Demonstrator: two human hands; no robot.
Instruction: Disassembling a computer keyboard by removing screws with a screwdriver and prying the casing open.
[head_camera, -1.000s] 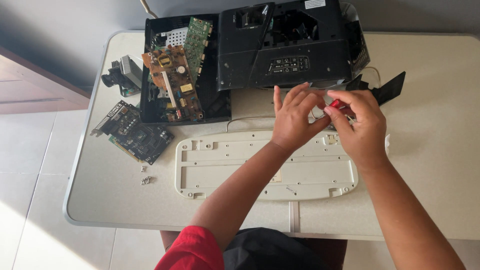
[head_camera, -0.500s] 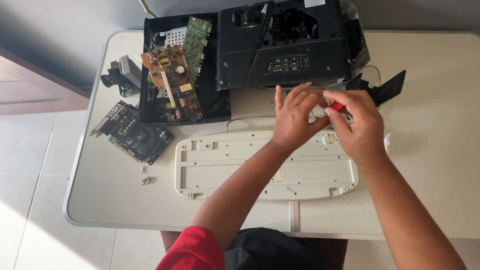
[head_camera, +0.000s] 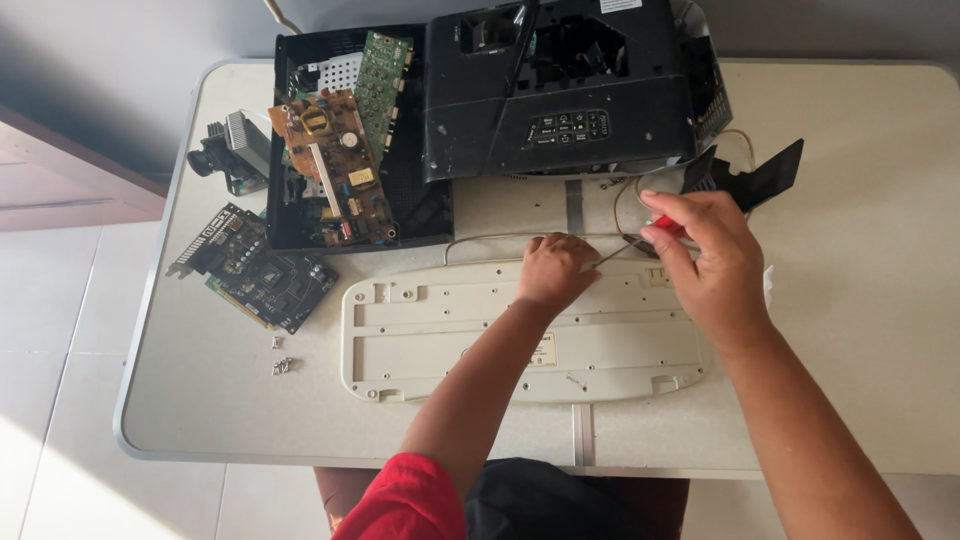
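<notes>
Head view: the right hand (head_camera: 715, 265) has its fingers clenched round the red handle of a screwdriver (head_camera: 640, 240), whose thin shaft slants down-left toward the top edge of the upturned cream keyboard (head_camera: 520, 335) at frame centre; the left hand (head_camera: 555, 272) rests curled on that edge beside the tip, grasping nothing visible. This looks like unscrewing the keyboard back; seating the tip squarely in a screw head seems the need. Loose screws (head_camera: 283, 365) lie lower left on the surface (head_camera: 860, 380), a green circuit card (head_camera: 255, 268) and black projector casing (head_camera: 560, 90) beyond
</notes>
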